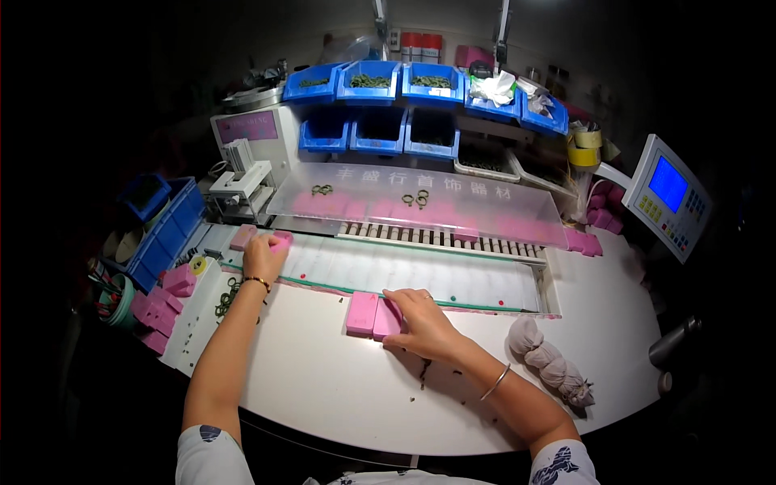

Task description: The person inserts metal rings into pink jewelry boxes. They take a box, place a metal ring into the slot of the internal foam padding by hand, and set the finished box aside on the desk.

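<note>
At the left end of the white channel, my left hand [263, 259] has its fingers closed round a pink block [281, 240]. Beside those fingers lies a paler pink block [242, 237]. My right hand [426, 325] grips another pink block [387, 318] on the white table [323, 372], in front of the channel's green edge strip. Touching that block on its left is a lighter pink block [361, 313] with a small red mark on top. The fingers partly cover both gripped blocks.
Clear cover [501, 202] with green rings on it spans the rollers behind the channel. Blue bins [369, 95] stand at the back. A control panel [669, 194] is at right, near a twisted grey cloth bundle [550, 364]. Pink blocks [158, 311] are stacked left.
</note>
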